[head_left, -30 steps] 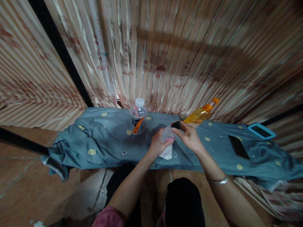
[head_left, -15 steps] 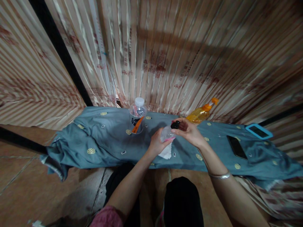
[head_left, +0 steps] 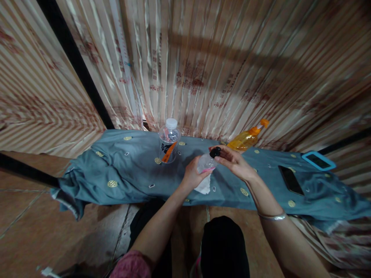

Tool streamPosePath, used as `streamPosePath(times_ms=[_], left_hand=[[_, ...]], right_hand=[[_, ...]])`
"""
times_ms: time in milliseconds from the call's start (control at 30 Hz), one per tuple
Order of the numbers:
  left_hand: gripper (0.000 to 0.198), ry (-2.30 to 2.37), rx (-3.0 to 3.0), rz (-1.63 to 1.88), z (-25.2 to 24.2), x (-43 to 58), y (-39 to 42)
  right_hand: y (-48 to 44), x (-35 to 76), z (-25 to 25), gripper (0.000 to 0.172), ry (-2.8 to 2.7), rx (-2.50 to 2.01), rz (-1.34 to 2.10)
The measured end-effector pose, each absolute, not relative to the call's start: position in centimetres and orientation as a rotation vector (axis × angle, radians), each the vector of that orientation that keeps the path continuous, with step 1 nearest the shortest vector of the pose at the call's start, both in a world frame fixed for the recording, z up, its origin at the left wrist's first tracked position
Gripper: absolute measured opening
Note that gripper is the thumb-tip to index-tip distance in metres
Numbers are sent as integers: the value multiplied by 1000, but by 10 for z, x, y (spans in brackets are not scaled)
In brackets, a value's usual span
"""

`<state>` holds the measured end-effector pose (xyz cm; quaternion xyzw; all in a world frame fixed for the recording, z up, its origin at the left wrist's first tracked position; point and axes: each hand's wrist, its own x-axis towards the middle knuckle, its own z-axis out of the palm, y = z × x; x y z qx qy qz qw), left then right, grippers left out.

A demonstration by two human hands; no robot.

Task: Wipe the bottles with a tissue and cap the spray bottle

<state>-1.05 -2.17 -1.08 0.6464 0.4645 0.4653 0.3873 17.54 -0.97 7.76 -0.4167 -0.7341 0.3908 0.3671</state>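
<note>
My left hand (head_left: 193, 173) is wrapped round a small clear plastic bottle (head_left: 206, 162) with a pink band, held tilted above the cloth. Between the fingertips of my right hand (head_left: 233, 161) is a black cap (head_left: 215, 152) at the bottle's upper end. Whether the cap sits on the bottle or just apart from it, I cannot tell. Below the bottle lies a white tissue (head_left: 204, 186), partly hidden by it and my left hand. Behind my right hand is an orange-yellow spray bottle (head_left: 243, 141), its lower part covered by the hand.
A clear plastic cup (head_left: 168, 150) with an orange and black print stands to the left, a white-capped bottle (head_left: 171, 124) in or behind it. On the right lie a dark phone (head_left: 290, 180) and a blue-framed device (head_left: 319, 160). Patterned blue cloth (head_left: 130, 170) covers the narrow table before a striped curtain.
My right-hand fingers and the black cap have shifted slightly, and more of the cap shows. My left hand keeps its grip on the bottle. The view has moved a little.
</note>
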Motion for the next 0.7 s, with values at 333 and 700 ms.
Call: streamPosePath(times_ms=[333,700], left_hand=[[57,1199,1643,1162,-12,-10,-21],[57,1187,1644,1165,-12,-10,-21]], right_hand=[[-5,174,62,34,-1833,-1134,903],[-10,175,73,39,-1916,-1087,912]])
